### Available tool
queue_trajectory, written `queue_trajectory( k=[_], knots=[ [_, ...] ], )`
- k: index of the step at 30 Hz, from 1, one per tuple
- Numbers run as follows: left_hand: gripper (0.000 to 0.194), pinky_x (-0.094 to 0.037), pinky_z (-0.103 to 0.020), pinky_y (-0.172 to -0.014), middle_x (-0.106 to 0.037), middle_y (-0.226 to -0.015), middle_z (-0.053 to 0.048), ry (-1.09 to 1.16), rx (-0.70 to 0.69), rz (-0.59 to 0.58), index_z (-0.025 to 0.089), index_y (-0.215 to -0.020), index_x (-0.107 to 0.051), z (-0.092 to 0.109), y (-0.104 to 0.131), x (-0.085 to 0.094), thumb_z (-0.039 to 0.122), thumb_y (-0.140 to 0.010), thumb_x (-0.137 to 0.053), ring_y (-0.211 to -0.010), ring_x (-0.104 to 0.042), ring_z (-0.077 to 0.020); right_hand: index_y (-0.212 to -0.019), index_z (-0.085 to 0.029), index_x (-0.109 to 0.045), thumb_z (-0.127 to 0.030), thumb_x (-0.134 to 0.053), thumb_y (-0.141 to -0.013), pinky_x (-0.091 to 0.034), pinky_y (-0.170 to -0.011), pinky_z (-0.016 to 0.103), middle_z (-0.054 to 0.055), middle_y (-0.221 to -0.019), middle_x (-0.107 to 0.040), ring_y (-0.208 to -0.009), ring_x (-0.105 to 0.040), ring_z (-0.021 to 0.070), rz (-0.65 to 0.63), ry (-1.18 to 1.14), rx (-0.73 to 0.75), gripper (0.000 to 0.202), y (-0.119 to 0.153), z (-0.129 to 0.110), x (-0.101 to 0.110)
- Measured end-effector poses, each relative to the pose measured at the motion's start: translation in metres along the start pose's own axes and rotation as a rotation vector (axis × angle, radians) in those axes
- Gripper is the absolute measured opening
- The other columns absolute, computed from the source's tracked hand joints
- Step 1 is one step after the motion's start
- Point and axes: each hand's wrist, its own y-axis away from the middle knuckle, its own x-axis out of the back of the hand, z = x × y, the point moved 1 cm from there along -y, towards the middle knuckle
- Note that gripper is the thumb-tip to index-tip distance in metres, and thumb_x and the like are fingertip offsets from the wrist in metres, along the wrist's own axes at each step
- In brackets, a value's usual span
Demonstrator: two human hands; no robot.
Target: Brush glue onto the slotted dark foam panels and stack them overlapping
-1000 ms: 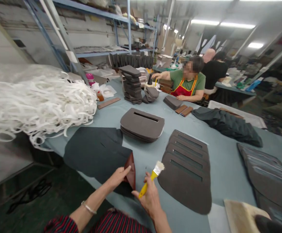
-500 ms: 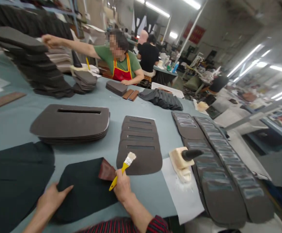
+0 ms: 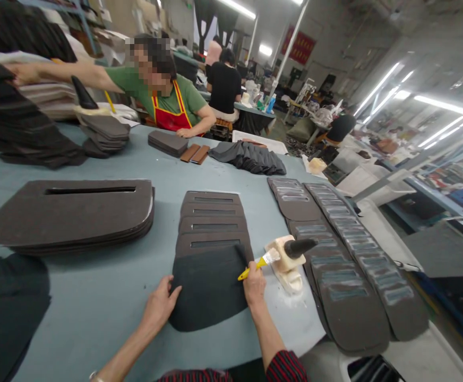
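Note:
A dark fabric panel (image 3: 211,289) lies over the near end of a column of overlapping brown slotted panels (image 3: 211,210). My left hand (image 3: 160,303) grips its left edge, with the thumb on top and the other fingers partly hidden. At the right edge, my right hand (image 3: 254,285) is closed around a yellow-handled brush (image 3: 260,263) and also touches the dark panel. The bristles point right, toward a cream-coloured block (image 3: 285,249) with a black cone-shaped piece on it, and overlap it in view.
More dark fabric (image 3: 12,313) lies at left, below a stack of slotted panels (image 3: 76,212). Long rows of overlapping slotted panels (image 3: 346,297) run along the right, beside white paper (image 3: 299,323). Across the table, a co-worker in a red apron (image 3: 171,112) reaches toward a dark pile (image 3: 16,124).
Both hands have moved right with the dark panel, which now covers the near end of the slotted column. The reddish-brown patch at its corner no longer shows. The camera view has shifted right.

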Motion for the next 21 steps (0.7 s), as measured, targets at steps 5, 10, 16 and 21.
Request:
queue_trajectory(
  k=[5, 10, 16, 21],
  knots=[
    [0.046, -0.05, -0.035, -0.074, -0.064, -0.089, -0.007, -0.006, -0.064, 0.006, 0.017, -0.123, -0.041, 0.0, 0.003, 0.002, 0.042, -0.085, -0.036, -0.079, -0.066, -0.0233, -0.096, -0.016, -0.053, -0.003, -0.037, -0.084, -0.036, -0.056, 0.023, 0.002, -0.067, -0.053, -0.062, -0.052, 0.0151, 0.082, -0.031, 0.026, 0.024, 0.002, -0.002, -0.003],
    [0.052, -0.05, -0.037, -0.073, -0.062, -0.09, -0.006, 0.02, -0.052, 0.003, 0.016, -0.13, -0.033, -0.003, 0.0, 0.002, 0.044, -0.086, -0.037, -0.078, -0.065, -0.0238, -0.105, -0.013, -0.052, -0.002, -0.031, -0.083, -0.039, -0.057, 0.023, 0.006, -0.076, -0.059, -0.063, -0.052, 0.0147, 0.087, -0.079, 0.006, 0.032, 0.008, 0.003, -0.006],
    [0.042, -0.051, -0.037, -0.079, -0.058, -0.096, -0.006, -0.017, -0.167, 0.088, 0.02, -0.124, -0.042, -0.006, -0.005, -0.003, 0.039, -0.087, -0.038, -0.086, -0.063, -0.0219, -0.105, -0.017, -0.055, -0.002, -0.038, -0.081, -0.042, -0.072, 0.03, 0.012, -0.095, -0.063, -0.083, -0.056, 0.0204, 0.022, -0.022, 0.092, 0.033, 0.011, 0.003, 0.004],
    [0.026, -0.052, -0.036, -0.08, -0.054, -0.102, -0.008, -0.098, -0.256, 0.198, 0.022, -0.102, -0.059, 0.006, -0.003, 0.015, 0.032, -0.088, -0.041, -0.089, -0.061, -0.0202, -0.096, -0.02, -0.061, -0.008, -0.042, -0.082, -0.04, -0.074, 0.039, 0.01, -0.076, -0.061, -0.086, -0.056, 0.0286, 0.132, 0.119, 0.161, 0.026, 0.0, -0.007, 0.019]
  ],
)
